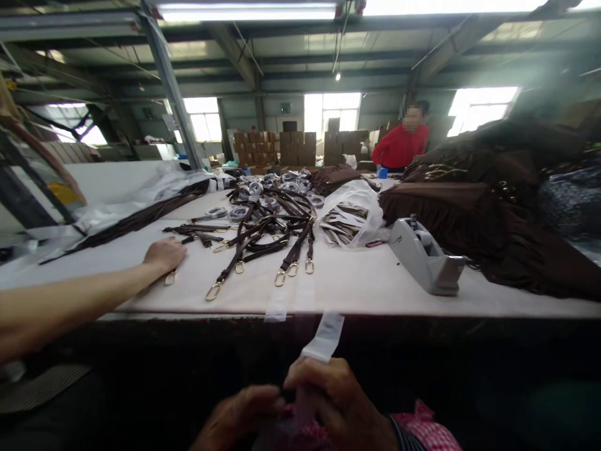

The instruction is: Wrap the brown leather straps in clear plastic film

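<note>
- Strip (325,336), whitish and translucent: I see it rising from the right hand (345,391), below the near edge of the table (366,294).
- That hand has a narrow grip, with the thumb and bent fingers closed on the lower part of the strip; its free end points up toward the tabletop.
- The left hand (244,413) is just beside it, fingers curled toward the right one. It is dark and blurred down there, so I cannot tell whether it grips anything.
- Under the hands I make out some pink-and-white patterned cloth (432,432).
- Ahead of me, a piece of clear plastic (276,307) hangs over the table edge.
- Behind it lies a tangle of dark straps (263,241) with gold-coloured clasps (213,290), and pale coiled bundles (256,188) farther back.
- Right of the straps I have an open clear bag (370,219) full of thin strips, then a grey tape dispenser (429,260).
- Dark brown fringed material (436,207) is heaped on the right side.
- From the left, another person's hand (166,254) reaches onto the table, near a clasp.
- A person in red (401,144) is beyond the far side, near brown cartons (298,148).
</note>
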Available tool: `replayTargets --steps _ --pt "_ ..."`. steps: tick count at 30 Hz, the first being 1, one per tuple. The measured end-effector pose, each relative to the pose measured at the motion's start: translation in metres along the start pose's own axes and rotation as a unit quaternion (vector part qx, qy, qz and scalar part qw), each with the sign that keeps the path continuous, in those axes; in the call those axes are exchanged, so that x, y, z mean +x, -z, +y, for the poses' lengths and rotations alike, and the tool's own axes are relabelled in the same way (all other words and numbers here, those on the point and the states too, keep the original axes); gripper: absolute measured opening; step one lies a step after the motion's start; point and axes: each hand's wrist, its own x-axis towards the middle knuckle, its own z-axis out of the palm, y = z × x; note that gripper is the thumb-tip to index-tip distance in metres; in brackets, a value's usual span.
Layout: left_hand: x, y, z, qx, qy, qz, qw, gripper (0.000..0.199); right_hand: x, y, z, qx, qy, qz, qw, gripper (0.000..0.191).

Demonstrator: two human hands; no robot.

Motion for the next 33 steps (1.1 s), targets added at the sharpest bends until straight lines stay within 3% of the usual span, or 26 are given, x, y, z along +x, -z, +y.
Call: replayTargets --steps 3,5,7,9,12,15,18,20,25,30,33 --pt "-0.069 -0.084 0.012 -0.132 0.013 -0.128 0.983 0.053 -0.011 -0.015 0.019 -0.022 0.063 -0.11 0.992 0.021" --pt "-0.084 -0.121 0.02 -0.276 0.055 -0.24 0.929 0.048 -0.018 -0.024 0.036 -0.043 0.064 -0.146 0.986 0.023" --pt "-0.08 -0.137 0.026 -0.365 0.086 -0.242 0.895 0.03 -0.023 -0.027 0.046 -0.061 0.053 -0.146 0.986 0.028" --pt "-0.07 -0.14 0.028 -0.396 0.096 -0.205 0.89 0.023 -0.024 -0.021 0.045 -0.045 0.049 -0.117 0.991 0.033" --pt "-0.063 -0.136 0.031 -0.414 0.109 -0.17 0.888 0.027 -0.018 0.001 0.029 0.068 0.024 -0.088 0.994 0.032" --pt "-0.068 -0.133 0.036 -0.426 0.096 -0.151 0.887 0.031 -0.009 0.026 0.013 0.181 -0.055 -0.052 0.981 0.022" --pt "-0.073 -0.134 0.039 -0.384 0.052 -0.148 0.91 0.033 -0.001 0.041 0.006 0.219 -0.141 0.054 0.964 0.029" --pt "-0.075 -0.137 0.039 -0.354 0.036 -0.151 0.922 0.039 0.005 0.042 0.004 0.24 -0.162 0.086 0.953 0.029" --pt "-0.083 -0.144 0.037 -0.299 0.038 -0.148 0.942 0.052 0.015 0.034 -0.003 0.229 -0.155 0.094 0.956 0.027" --pt "-0.086 -0.144 0.031 -0.243 0.007 -0.166 0.956 0.035 0.017 0.036 -0.005 0.195 -0.158 0.134 0.959 0.03" --pt "-0.083 -0.148 0.028 -0.247 0.001 -0.142 0.959 0.026 0.018 0.034 -0.004 0.165 -0.147 0.138 0.965 0.027"
